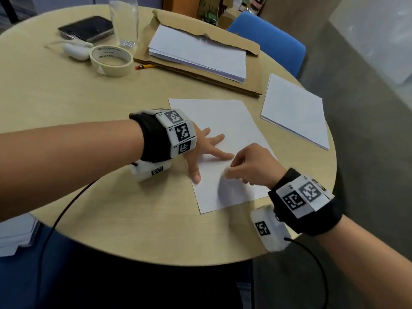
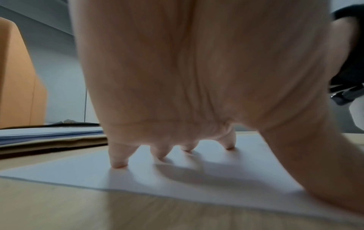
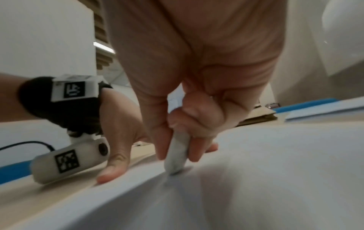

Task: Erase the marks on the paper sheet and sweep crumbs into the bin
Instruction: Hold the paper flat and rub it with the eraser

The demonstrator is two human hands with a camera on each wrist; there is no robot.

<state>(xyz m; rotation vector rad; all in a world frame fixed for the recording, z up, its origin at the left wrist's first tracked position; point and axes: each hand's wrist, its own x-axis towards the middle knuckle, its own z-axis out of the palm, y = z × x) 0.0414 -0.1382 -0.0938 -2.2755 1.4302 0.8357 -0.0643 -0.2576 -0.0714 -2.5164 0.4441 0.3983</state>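
Observation:
A white paper sheet (image 1: 229, 123) lies on the round wooden table (image 1: 89, 108) in front of me. My left hand (image 1: 207, 150) is spread flat on the sheet's left part, its straight fingers (image 2: 118, 157) pressing the paper sheet (image 2: 138, 175) down. My right hand (image 1: 249, 166) pinches a white eraser (image 3: 176, 155) between thumb and fingers, and the eraser's tip touches the paper sheet (image 3: 256, 179) near its lower middle. The eraser (image 1: 227, 170) looks blurred in the head view. No marks on the sheet can be made out.
At the back of the table lie a brown envelope (image 1: 249, 70) under a paper stack (image 1: 198, 52), a pencil (image 1: 145, 66), a tape roll (image 1: 111, 60), a glass (image 1: 123, 21), a phone (image 1: 87, 27) and a white case (image 1: 74, 51). Another paper stack (image 1: 294, 110) lies right. A blue chair (image 1: 272, 41) stands behind.

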